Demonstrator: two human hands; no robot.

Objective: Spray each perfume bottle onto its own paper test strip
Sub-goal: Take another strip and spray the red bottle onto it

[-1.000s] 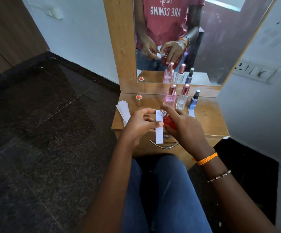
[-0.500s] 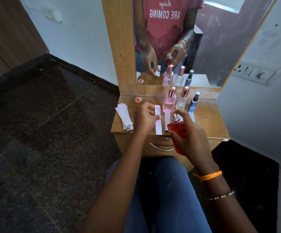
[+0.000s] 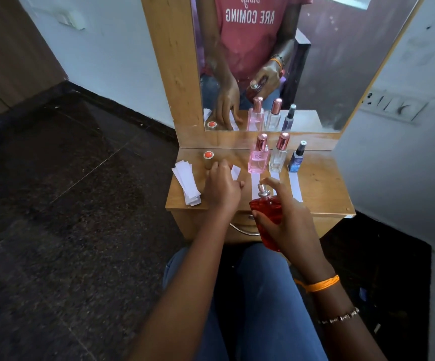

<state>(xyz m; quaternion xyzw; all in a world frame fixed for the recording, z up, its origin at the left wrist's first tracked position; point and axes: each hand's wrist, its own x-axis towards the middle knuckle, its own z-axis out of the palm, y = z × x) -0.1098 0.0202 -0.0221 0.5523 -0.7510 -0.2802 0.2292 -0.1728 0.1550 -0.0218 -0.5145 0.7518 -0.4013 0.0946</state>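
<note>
Right hand [image 3: 286, 220]: wrapped round the red bottle [image 3: 268, 217], forefinger over the bare spray head; bottle held above the front edge of the table [image 3: 325, 188], nozzle toward the mirror [image 3: 315, 61].

Left hand [image 3: 221, 188]: palm down on the table, fingers on a strip [image 3: 235, 171]; whether they press or pinch it cannot be told, most of the strip being hidden beneath the hand.

Beyond the right hand, in a row: pink bottle [image 3: 258, 158], rose cap, marked "DG"; clear bottle [image 3: 279, 157], rose cap; small blue bottle [image 3: 296, 158], dark cap, label unreadable. One paper strip lies in front of each, running back toward the right hand.

Left of the left hand: stack of spare strips [image 3: 186, 183], fanned, reaching the table's front edge.

Just beyond the left hand: gold cap [image 3: 208, 158] with orange top, upright.

Mirror: reflects a red shirt, reversed lettering, "ARE COMING" legible.

Right wrist: orange thread, beaded bracelet.
</note>
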